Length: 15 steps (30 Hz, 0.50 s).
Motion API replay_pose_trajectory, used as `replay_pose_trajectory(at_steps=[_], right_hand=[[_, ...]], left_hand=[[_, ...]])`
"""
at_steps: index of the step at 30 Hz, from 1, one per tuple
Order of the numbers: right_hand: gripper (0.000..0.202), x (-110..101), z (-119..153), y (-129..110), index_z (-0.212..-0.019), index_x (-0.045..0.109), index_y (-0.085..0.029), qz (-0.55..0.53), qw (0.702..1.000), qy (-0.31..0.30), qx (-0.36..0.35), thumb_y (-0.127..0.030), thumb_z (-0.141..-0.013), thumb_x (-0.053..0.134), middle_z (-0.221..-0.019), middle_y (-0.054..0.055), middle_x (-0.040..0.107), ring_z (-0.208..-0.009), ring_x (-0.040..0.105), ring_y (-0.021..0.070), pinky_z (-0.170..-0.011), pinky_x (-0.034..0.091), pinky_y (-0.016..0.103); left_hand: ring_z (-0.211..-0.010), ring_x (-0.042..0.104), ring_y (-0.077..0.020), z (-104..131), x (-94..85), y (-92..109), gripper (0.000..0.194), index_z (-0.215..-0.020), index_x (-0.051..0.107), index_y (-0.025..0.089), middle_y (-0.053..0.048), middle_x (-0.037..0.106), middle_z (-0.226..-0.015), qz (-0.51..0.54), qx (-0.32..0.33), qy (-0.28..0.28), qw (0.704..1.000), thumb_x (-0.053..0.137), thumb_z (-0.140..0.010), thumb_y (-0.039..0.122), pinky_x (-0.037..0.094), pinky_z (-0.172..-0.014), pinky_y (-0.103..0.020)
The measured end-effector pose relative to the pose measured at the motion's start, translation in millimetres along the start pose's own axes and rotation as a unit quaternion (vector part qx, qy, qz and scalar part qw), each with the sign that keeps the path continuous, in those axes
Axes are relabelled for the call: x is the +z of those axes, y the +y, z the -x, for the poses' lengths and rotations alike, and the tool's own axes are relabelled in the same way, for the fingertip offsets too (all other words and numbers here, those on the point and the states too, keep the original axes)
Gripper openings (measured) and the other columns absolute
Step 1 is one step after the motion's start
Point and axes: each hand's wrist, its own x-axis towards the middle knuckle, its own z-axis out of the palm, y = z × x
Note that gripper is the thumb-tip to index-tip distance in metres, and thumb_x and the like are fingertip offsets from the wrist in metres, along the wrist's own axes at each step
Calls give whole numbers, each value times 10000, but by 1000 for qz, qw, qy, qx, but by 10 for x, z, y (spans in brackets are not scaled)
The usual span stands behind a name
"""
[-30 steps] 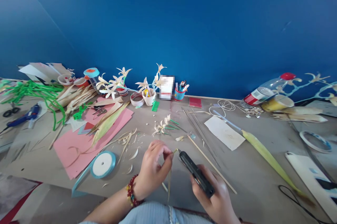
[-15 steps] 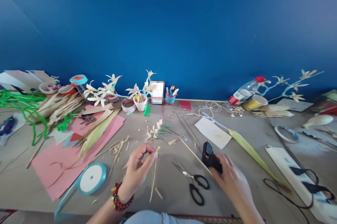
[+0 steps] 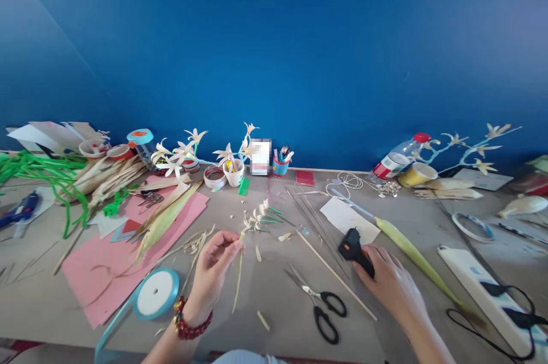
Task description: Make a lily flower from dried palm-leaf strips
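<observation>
My left hand (image 3: 217, 258), with a red bead bracelet at its wrist, pinches the top of a thin, pale corn husk strip (image 3: 237, 287) between thumb and forefinger. The strip hangs down above the table. Small white flowers on green stems (image 3: 258, 217) lie just beyond that hand. At the right, my right hand (image 3: 391, 278) has its fingers on the handle of a black glue gun (image 3: 356, 251). The gun's nozzle end is at the edge of a white card (image 3: 342, 215). Between my hands lie black-handled scissors (image 3: 317, 298), blades partly open, and a thin wooden stick (image 3: 336, 273).
A blue ribbon spool (image 3: 156, 294) and pink paper (image 3: 89, 278) lie at the left. Husk flowers stand in a white cup (image 3: 233, 174) by the wall. To the right are a green husk (image 3: 411, 255), a power strip (image 3: 483, 298) and a plastic bottle (image 3: 390, 165).
The glue gun has tipped over and come down by the white card, with my right hand moving slightly right. My left hand still pinches the strip. The camera view has shifted a little.
</observation>
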Motion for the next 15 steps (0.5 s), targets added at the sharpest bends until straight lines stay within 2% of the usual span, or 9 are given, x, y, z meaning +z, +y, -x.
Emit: replay_pose_trajectory(at_steps=[2, 4, 7, 11, 15], right_hand=[[297, -61, 13, -39, -1093, 559, -199, 6, 1000, 11, -5, -385, -884, 459, -1147, 128, 659, -951, 658, 328, -769, 531, 445], [308, -148, 21, -129, -1116, 561, -181, 5, 999, 48, -6, -354, -885, 455, -1139, 148, 657, -944, 660, 332, -786, 529, 454], [267, -250, 26, -379, -1086, 583, -179, -50, 994, 92, -26, -347, -918, 463, -1094, 143, 667, -939, 664, 308, -832, 524, 433], [219, -240, -2, -820, -1008, 631, -198, -138, 983, 48, -115, -338, -955, 472, -1028, 113, 692, -938, 673, 271, -832, 533, 399], [216, -202, -136, -1123, -972, 657, -193, -162, 977, 23, -139, -265, -963, 454, -1002, 104, 703, -903, 678, 250, -787, 545, 366]], left_hand=[[-740, 527, -138, -7, -9, -1, 165, -803, 625, 179, -3, 594, -732, 6, -3, -5, 1000, 651, -883, 322, 403, -711, -240], [-732, 523, -134, -21, -6, 6, 161, -809, 627, 179, -3, 601, -737, 3, -5, -14, 1000, 653, -883, 319, 400, -710, -240], [-724, 527, -128, -49, 14, 25, 158, -806, 632, 177, -4, 616, -746, -9, -4, -36, 999, 657, -881, 314, 398, -704, -236], [-722, 533, -127, -96, 38, 22, 159, -800, 634, 175, -4, 620, -743, -6, 7, -47, 999, 658, -881, 310, 400, -703, -238], [-717, 539, -133, -162, -31, 48, 128, -798, 633, 179, -5, 614, -728, 34, 28, -30, 999, 664, -873, 277, 432, -755, -266]])
